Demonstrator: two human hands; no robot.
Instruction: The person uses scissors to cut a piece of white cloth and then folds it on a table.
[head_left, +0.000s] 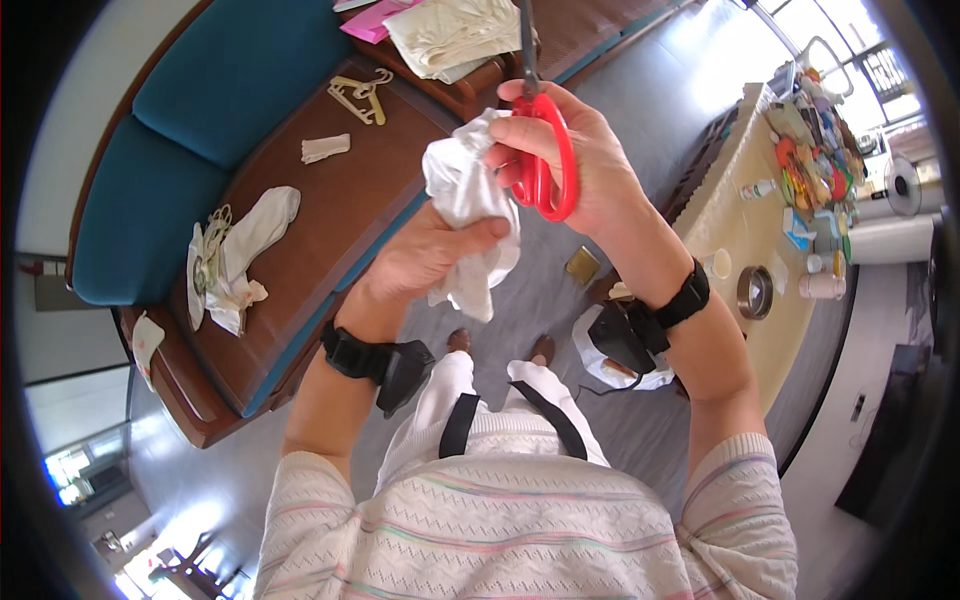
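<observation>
My left hand (427, 251) grips a crumpled white cloth (472, 187) between thumb and fingers. My right hand (577, 150) has red-handled scissors (555, 161) looped over its fingers, their dark blades pointing up and away from me. The thumb and a finger of that hand also pinch the cloth's upper end. Whether the scissor blades are apart cannot be made out. On the brown sofa seat to the left lie a white sock-like piece (262, 225), a bundle of pale cords (214, 247), a small folded white cloth (326, 148) and cream plastic hangers (361, 97).
A stack of cream cloth (454, 37) lies on a wooden side table beyond my hands. To the right, a long cloth-covered table (720, 232) bears a round metal tin (754, 292), a cup (718, 264), bottles and soft toys. A white bag (592, 337) and a gold-coloured box (583, 265) are on the floor.
</observation>
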